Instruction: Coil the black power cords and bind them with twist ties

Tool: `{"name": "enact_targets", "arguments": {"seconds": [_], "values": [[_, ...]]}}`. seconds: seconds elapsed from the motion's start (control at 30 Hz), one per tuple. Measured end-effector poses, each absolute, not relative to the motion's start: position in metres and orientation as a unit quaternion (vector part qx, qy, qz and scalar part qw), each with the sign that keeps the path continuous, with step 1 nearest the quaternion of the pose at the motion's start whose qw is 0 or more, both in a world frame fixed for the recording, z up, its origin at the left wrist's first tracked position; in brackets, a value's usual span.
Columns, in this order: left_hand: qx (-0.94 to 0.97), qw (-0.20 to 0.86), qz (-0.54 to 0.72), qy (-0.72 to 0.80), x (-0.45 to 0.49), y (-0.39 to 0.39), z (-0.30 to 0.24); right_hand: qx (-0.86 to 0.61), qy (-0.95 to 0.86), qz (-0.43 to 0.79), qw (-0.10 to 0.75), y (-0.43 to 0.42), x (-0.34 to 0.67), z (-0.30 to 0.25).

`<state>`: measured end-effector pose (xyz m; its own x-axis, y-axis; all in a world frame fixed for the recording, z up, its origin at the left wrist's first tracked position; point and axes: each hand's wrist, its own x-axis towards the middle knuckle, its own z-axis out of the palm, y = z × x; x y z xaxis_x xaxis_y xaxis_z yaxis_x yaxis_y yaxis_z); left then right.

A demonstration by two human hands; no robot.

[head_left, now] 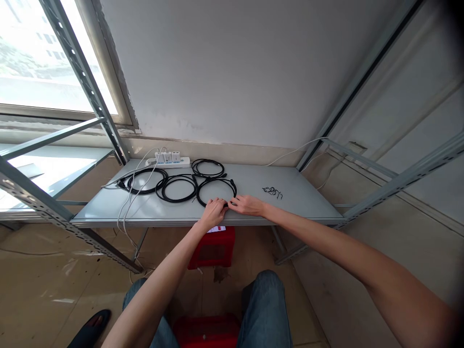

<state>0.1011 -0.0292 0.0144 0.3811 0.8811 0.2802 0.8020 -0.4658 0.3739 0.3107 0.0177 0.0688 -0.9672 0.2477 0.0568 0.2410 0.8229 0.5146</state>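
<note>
Several coiled black cables lie on a grey metal shelf (297, 205). My left hand (214, 211) and my right hand (246, 205) meet at the near edge of the rightmost front coil (216, 191), fingers pinched on its black cable. Two more coils sit to the left, one (178, 188) beside it and one (144, 181) further left. A fourth coil (208, 168) lies behind. A small heap of black twist ties (273, 192) rests just right of my right hand.
A white power strip (168, 160) with plugged adapters and white cords sits at the shelf's back left. Slotted metal uprights (83, 82) frame the rack. A red plastic stool (213, 248) stands under the shelf; another lies between my knees. A window is at left.
</note>
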Motion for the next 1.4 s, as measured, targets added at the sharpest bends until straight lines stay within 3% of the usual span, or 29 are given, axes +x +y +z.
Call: {"name": "enact_targets", "arguments": {"seconds": [0.4,0.57,1.0,1.4], "values": [[0.820,0.097,0.228,0.516,0.102,-0.030,0.015,0.140,0.966,0.217,-0.009,0.020,0.313,0.054],[0.825,0.094,0.221,0.512,0.102,-0.031,0.018,0.177,0.961,0.201,-0.067,0.015,0.312,0.052],[0.826,0.076,0.221,0.513,0.109,-0.031,0.016,0.247,0.956,-0.003,-0.158,0.003,0.307,0.051],[0.764,0.396,0.311,0.402,0.078,-0.012,0.039,0.282,0.941,-0.052,-0.179,0.004,0.307,0.051]]}}
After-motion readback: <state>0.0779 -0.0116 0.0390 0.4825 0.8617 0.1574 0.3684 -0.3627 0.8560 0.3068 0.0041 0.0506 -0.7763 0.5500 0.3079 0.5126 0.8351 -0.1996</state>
